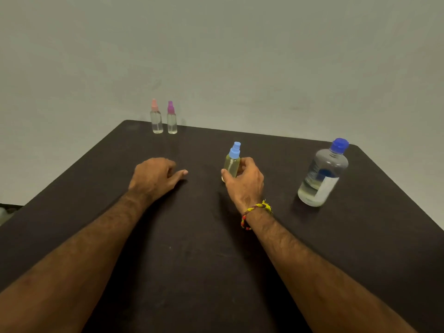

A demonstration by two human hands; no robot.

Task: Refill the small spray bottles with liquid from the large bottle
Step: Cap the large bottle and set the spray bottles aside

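The right hand [243, 182] grips the blue-capped spray bottle [232, 162] upright; the left hand [156, 176] rests loosely curled, holding nothing, on the bench [192, 260]. Steady the body, then unscrew the cap.

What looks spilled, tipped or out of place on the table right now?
Nothing stands out. The pink-capped bottle and purple-capped bottle stand upright at the far edge, the large bottle stands capped, and the right hand grips the blue-capped spray bottle upright. No liquid shows on the table.
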